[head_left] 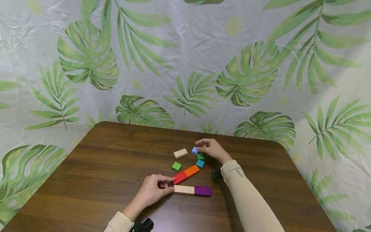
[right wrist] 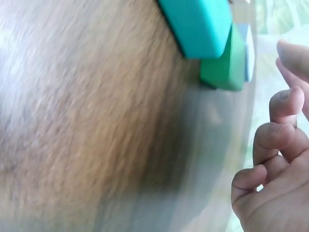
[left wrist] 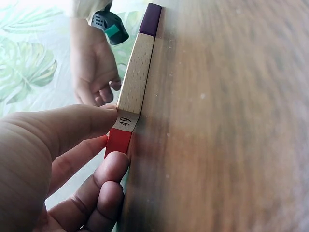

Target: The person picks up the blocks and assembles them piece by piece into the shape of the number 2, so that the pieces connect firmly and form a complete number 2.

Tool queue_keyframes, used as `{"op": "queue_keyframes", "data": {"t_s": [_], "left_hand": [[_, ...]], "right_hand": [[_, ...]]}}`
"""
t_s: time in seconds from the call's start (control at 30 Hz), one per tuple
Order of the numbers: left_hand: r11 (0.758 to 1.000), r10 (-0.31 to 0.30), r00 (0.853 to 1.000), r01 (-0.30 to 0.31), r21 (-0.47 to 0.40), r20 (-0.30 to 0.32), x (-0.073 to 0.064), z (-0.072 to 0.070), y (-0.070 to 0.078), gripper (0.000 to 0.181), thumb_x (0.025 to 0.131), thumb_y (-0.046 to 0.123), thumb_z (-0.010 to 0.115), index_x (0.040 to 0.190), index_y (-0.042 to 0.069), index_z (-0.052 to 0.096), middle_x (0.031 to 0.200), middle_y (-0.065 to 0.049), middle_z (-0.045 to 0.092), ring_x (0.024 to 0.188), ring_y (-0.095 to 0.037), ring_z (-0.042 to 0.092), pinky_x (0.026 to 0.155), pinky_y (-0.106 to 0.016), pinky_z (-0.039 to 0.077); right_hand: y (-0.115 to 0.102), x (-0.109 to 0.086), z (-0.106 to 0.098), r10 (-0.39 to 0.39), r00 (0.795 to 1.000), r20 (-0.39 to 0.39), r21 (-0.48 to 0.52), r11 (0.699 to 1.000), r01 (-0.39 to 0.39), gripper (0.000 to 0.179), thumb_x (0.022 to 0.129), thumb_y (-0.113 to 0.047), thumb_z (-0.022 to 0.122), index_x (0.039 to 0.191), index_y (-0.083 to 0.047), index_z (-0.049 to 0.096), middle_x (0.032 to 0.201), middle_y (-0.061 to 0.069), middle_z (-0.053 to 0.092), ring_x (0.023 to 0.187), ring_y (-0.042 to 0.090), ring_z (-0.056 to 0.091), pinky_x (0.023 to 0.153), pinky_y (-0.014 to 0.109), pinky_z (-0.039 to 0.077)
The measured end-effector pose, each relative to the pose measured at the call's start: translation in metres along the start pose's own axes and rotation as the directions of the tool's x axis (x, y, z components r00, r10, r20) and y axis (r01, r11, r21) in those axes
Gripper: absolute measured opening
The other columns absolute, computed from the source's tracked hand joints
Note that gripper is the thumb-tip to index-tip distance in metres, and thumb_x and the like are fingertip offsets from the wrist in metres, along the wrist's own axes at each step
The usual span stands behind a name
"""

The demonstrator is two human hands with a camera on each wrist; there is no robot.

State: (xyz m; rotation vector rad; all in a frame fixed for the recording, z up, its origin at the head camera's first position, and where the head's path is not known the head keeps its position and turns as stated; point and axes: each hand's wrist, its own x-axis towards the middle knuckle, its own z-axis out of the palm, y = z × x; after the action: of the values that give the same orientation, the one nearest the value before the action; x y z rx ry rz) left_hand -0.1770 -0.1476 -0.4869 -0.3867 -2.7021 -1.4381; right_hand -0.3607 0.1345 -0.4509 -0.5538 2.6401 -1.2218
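My left hand (head_left: 153, 189) reaches in from the left, thumb and index straight, tips at the left ends of a pale wooden block (head_left: 184, 190) and a red block (head_left: 180, 177). The wooden block shows "49" on its end face in the left wrist view and adjoins a purple block (head_left: 202, 191). Beyond the red one lies an orange block (head_left: 192, 171). My right hand (head_left: 213, 149) is over the far blocks, its thumb overlapping a light blue block (head_left: 195, 150). In the right wrist view its loosely bent fingers are apart from the teal block (right wrist: 200, 26) and green block (right wrist: 224, 72).
A loose pale wooden block (head_left: 180, 153) and a bright green block (head_left: 176, 166) lie left of the far blocks. Everything rests on a dark brown wooden table (head_left: 116, 154), with a leaf-patterned cloth (head_left: 197, 64) hanging behind its far edge.
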Motion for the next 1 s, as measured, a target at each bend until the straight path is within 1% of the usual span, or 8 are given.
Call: {"op": "queue_keyframes", "data": {"t_s": [0.07, 0.13, 0.23, 0.37, 0.67, 0.77, 0.93, 1.0], "left_hand": [[1.0, -0.003, 1.0, 0.003, 0.001, 0.0, 0.0, 0.0, 0.0, 0.027, 0.085, 0.018, 0.091, 0.112, 0.017, 0.086, 0.072, 0.011, 0.067, 0.065, 0.001, 0.052, 0.062, -0.02, 0.043], [1.0, -0.008, 1.0, 0.008, 0.005, -0.001, 0.0, 0.0, 0.0, 0.027, 0.085, 0.019, 0.091, 0.112, 0.018, 0.086, 0.072, 0.012, 0.067, 0.065, 0.001, 0.052, 0.062, -0.019, 0.043], [1.0, -0.005, 1.0, 0.005, 0.012, -0.004, 0.0, 0.0, -0.001, 0.027, 0.085, 0.019, 0.091, 0.111, 0.018, 0.087, 0.072, 0.013, 0.067, 0.065, 0.001, 0.052, 0.062, -0.019, 0.043], [1.0, 0.009, 1.0, -0.009, 0.008, -0.005, -0.001, 0.0, -0.001, 0.027, 0.085, 0.019, 0.091, 0.111, 0.018, 0.087, 0.072, 0.013, 0.067, 0.066, 0.001, 0.053, 0.062, -0.02, 0.043], [1.0, -0.003, 1.0, 0.003, 0.017, 0.011, 0.002, 0.0, -0.001, 0.026, 0.086, 0.02, 0.09, 0.112, 0.018, 0.086, 0.072, 0.013, 0.067, 0.066, 0.0, 0.053, 0.062, -0.02, 0.043], [1.0, -0.004, 1.0, 0.004, 0.022, 0.013, 0.002, -0.001, 0.0, 0.026, 0.086, 0.02, 0.09, 0.112, 0.018, 0.086, 0.072, 0.013, 0.067, 0.066, 0.0, 0.053, 0.062, -0.02, 0.043], [1.0, -0.007, 1.0, 0.007, 0.026, 0.017, 0.0, -0.002, 0.001, 0.027, 0.087, 0.021, 0.09, 0.113, 0.018, 0.086, 0.073, 0.013, 0.067, 0.067, 0.0, 0.053, 0.063, -0.02, 0.043], [1.0, 0.001, 1.0, -0.002, 0.023, 0.017, 0.0, -0.002, 0.001, 0.026, 0.086, 0.021, 0.09, 0.113, 0.018, 0.086, 0.073, 0.013, 0.067, 0.068, 0.0, 0.053, 0.063, -0.021, 0.043]], "right_hand": [[-0.005, 0.002, 0.001, -0.016, 1.0, 0.012, 0.001, 1.0, 0.016, 0.037, 0.101, -0.021, 0.074, 0.134, -0.004, 0.073, 0.067, -0.001, 0.045, 0.061, 0.015, 0.037, 0.061, 0.028, 0.035], [-0.009, 0.003, 0.004, -0.03, 0.999, 0.028, -0.004, 1.0, 0.03, 0.038, 0.1, -0.019, 0.076, 0.135, -0.004, 0.073, 0.065, -0.004, 0.041, 0.059, 0.014, 0.035, 0.059, 0.027, 0.034], [-0.016, 0.006, 0.009, -0.039, 0.998, 0.049, -0.011, 0.999, 0.04, 0.038, 0.098, -0.016, 0.078, 0.135, -0.006, 0.073, 0.066, -0.004, 0.042, 0.058, 0.014, 0.036, 0.059, 0.027, 0.034], [-0.022, 0.007, 0.016, -0.046, 0.995, 0.086, -0.019, 0.999, 0.048, 0.039, 0.097, -0.014, 0.08, 0.134, -0.008, 0.074, 0.069, -0.002, 0.044, 0.062, 0.015, 0.038, 0.061, 0.027, 0.035], [-0.033, 0.012, 0.027, -0.097, 0.985, 0.14, -0.059, 0.993, 0.106, 0.038, 0.094, -0.011, 0.083, 0.131, -0.006, 0.076, 0.069, -0.003, 0.042, 0.062, 0.014, 0.037, 0.064, 0.026, 0.035], [-0.035, 0.014, 0.03, -0.092, 0.985, 0.145, -0.083, 0.991, 0.104, 0.038, 0.093, -0.012, 0.084, 0.13, -0.007, 0.077, 0.068, -0.002, 0.041, 0.062, 0.014, 0.036, 0.063, 0.026, 0.035], [-0.034, 0.017, 0.034, -0.061, 0.988, 0.144, -0.113, 0.991, 0.078, 0.037, 0.092, -0.013, 0.085, 0.129, -0.01, 0.078, 0.069, -0.002, 0.042, 0.061, 0.014, 0.036, 0.061, 0.025, 0.033], [-0.034, 0.018, 0.035, -0.045, 0.989, 0.14, -0.119, 0.991, 0.062, 0.037, 0.092, -0.013, 0.085, 0.128, -0.011, 0.078, 0.069, -0.002, 0.042, 0.061, 0.014, 0.036, 0.061, 0.026, 0.033]]}}
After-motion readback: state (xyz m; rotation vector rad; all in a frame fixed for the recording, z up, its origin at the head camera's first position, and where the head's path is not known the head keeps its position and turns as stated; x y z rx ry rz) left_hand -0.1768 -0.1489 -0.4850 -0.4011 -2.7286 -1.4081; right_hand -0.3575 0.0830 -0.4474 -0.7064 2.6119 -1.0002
